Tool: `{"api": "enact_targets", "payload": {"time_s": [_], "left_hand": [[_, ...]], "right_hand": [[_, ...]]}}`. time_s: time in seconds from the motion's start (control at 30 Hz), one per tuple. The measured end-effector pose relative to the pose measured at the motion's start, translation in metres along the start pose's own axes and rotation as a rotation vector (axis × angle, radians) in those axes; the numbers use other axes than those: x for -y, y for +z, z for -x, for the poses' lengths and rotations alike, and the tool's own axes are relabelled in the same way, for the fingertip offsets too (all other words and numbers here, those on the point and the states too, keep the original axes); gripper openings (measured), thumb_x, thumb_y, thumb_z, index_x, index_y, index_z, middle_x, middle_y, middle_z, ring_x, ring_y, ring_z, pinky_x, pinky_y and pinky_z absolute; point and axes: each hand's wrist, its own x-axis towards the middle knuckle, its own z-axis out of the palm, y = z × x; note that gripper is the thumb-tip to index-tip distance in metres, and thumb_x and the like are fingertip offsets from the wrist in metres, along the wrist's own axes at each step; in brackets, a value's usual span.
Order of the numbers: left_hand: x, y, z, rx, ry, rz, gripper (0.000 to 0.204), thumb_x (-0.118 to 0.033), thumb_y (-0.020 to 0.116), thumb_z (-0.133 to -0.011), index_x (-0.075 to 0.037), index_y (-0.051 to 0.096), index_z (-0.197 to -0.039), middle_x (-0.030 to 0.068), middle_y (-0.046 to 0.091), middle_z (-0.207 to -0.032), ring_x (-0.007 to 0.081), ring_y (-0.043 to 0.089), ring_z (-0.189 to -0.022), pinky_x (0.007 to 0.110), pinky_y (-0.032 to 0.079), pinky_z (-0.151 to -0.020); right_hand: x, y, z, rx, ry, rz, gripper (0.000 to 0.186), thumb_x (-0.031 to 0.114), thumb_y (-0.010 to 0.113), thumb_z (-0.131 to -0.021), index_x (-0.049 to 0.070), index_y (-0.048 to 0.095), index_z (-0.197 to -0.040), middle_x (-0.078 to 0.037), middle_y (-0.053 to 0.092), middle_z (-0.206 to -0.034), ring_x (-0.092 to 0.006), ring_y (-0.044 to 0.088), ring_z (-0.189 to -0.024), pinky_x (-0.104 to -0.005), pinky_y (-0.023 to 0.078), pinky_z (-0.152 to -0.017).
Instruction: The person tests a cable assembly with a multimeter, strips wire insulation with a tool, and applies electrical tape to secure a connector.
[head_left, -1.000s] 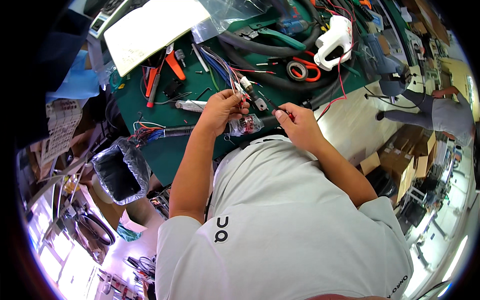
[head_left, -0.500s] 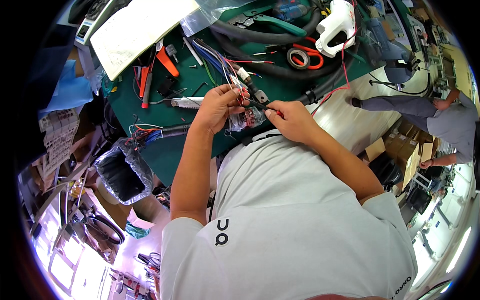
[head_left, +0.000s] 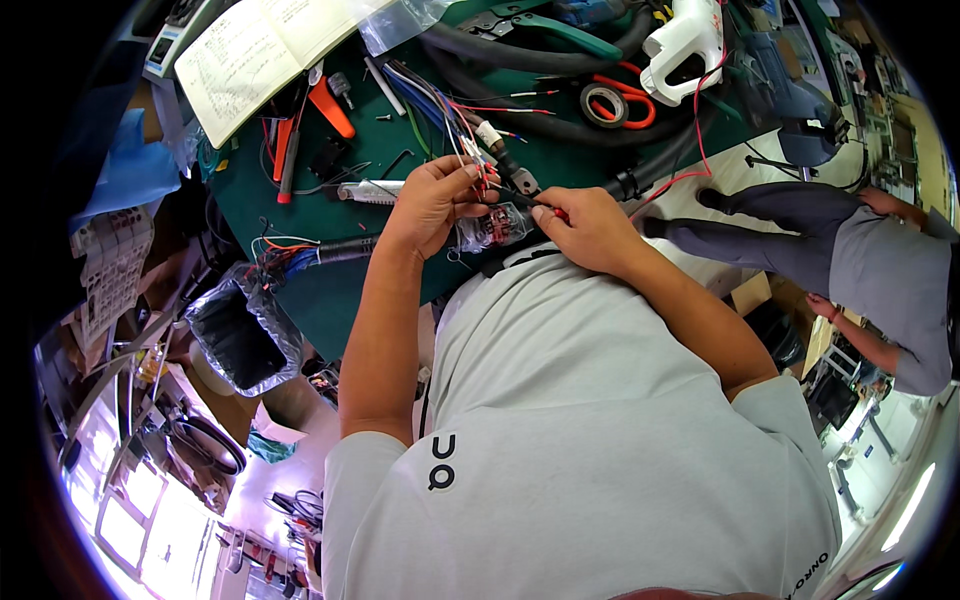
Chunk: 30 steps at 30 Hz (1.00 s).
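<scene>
My left hand [head_left: 430,205] pinches thin white and red wires [head_left: 478,172] at the ends of a bundle that runs up to the blue and grey wires [head_left: 420,95]. My right hand [head_left: 585,228] is closed on a slim tool with a red handle [head_left: 558,214], its dark shaft reaching toward my left fingers; its tip is too small to make out. Under the hands lies a black cable with a clear plastic-wrapped end [head_left: 485,230]; its far end fans into coloured wires [head_left: 285,250]. A silver connector [head_left: 522,180] and a white utility knife [head_left: 362,191] lie close by.
The green mat [head_left: 310,300] holds a notebook [head_left: 240,60], orange scissors [head_left: 630,100], black tape [head_left: 600,105], pliers [head_left: 555,30], a white glue gun [head_left: 680,55] and thick hoses. A lined bin [head_left: 290,350] stands left. A co-worker [head_left: 880,290] walks at right, near cardboard boxes.
My right hand has moved slightly left and up, bringing the tool closer to my left fingers. The co-worker has moved down and toward me at the right. The view has shifted slightly.
</scene>
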Motion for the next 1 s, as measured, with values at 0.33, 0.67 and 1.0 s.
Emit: {"api": "enact_targets", "payload": {"time_s": [0.33, 0.67, 1.0], "left_hand": [[0.0, 0.002, 0.0, -0.027, -0.002, -0.028, 0.025, -0.018, 0.06, -0.097, 0.003, 0.06, -0.111, 0.0115, 0.069, -0.099, 0.017, 0.069, -0.082, 0.024, 0.058, -0.067], [-0.002, 0.012, 0.018, -0.289, 0.07, -0.403, 0.03, -0.024, 0.062, -0.095, 0.004, 0.061, -0.105, 0.011, 0.068, -0.092, 0.0147, 0.068, -0.079, 0.025, 0.056, -0.068], [0.016, 0.033, 0.033, -0.323, 0.049, 0.023, 0.029, -0.021, 0.059, -0.098, 0.007, 0.059, -0.106, 0.015, 0.068, -0.1, 0.0197, 0.069, -0.084, 0.028, 0.059, -0.074]], "right_hand": [[-0.002, 0.0, -0.006, 0.037, -0.006, 0.014, 0.023, 0.02, 0.059, -0.093, 0.0, 0.067, -0.099, -0.017, 0.061, -0.069, -0.0284, 0.056, -0.059, -0.0375, 0.043, -0.057], [-0.007, 0.0, -0.01, 0.014, -0.024, 0.121, 0.024, 0.023, 0.059, -0.092, 0.002, 0.067, -0.099, -0.02, 0.064, -0.075, -0.0373, 0.061, -0.068, -0.0428, 0.045, -0.061], [-0.013, -0.007, -0.004, -0.043, -0.045, 0.114, 0.024, 0.023, 0.059, -0.091, 0.003, 0.068, -0.1, -0.019, 0.065, -0.076, -0.0363, 0.063, -0.07, -0.0427, 0.046, -0.062]]}}
